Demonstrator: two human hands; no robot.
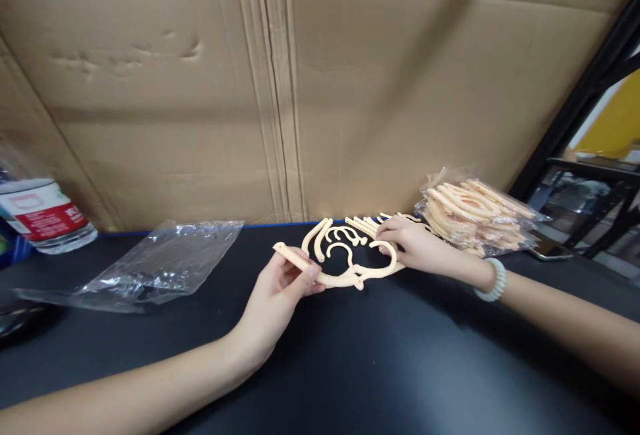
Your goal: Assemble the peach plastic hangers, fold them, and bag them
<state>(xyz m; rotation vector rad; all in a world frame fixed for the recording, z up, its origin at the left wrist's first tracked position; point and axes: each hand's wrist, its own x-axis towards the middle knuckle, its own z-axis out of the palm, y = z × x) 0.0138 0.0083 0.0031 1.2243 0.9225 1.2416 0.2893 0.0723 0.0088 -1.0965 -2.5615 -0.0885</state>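
My left hand (285, 278) is closed around one arm of a cream plastic folding clothes hanger (343, 280), with that arm's end sticking up past the fingers. Two curved hook shapes rise from around the hanger's centre joint. At its other side, my right hand (413, 243) has thumb and fingers bent together by the second hook and arm; its fingertips are partly hidden. Just behind lie loose curved hanger arms (316, 238), several small hooks (345, 234) and a row of straight-looking cream pieces (364, 224), partly covered by the right hand.
A crumpled clear plastic bag (165, 262) lies on the black table (320, 368) at left, near a bottle with a red and white label (47, 212). Bagged cream hanger parts (475, 212) are piled at right, beside a phone-like flat object (550, 248). Cardboard (175, 88) stands behind.
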